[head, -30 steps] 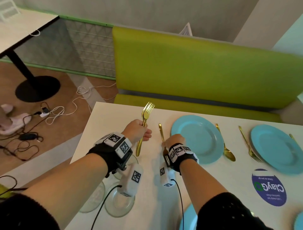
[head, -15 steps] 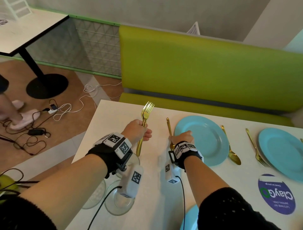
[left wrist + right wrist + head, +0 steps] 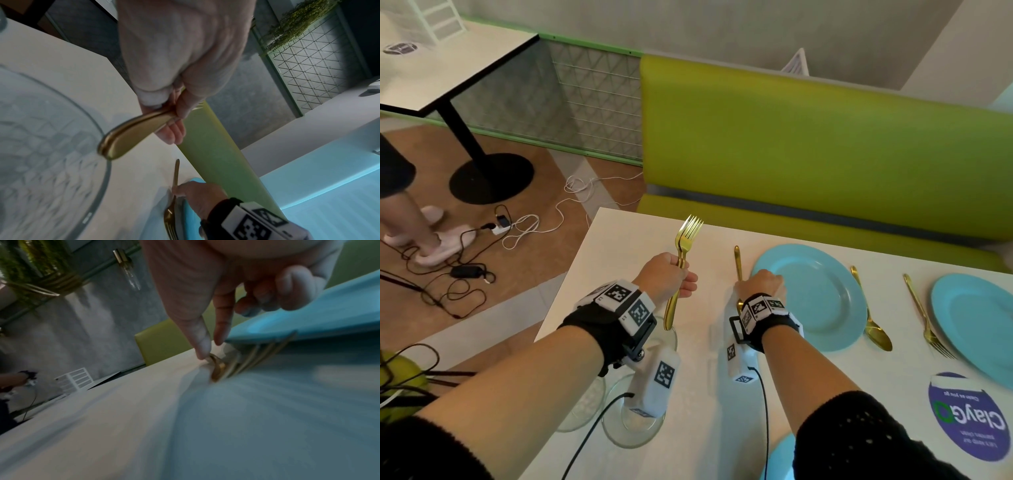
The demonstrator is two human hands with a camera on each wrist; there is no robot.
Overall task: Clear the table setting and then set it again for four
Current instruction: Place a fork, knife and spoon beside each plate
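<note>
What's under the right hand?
Under the right hand a gold fork lies on the white table beside the blue plate. The hand hides its middle; thumb and finger touch it.

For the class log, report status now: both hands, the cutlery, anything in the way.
Left hand grips upright gold forks. Right hand pinches gold fork lying left of blue plate. Plate rim crowds that grip.

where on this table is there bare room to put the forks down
Bare tabletop at the far left corner, left of the held forks. Crowded: glass plates near left, cutlery flanking the blue plate.
</note>
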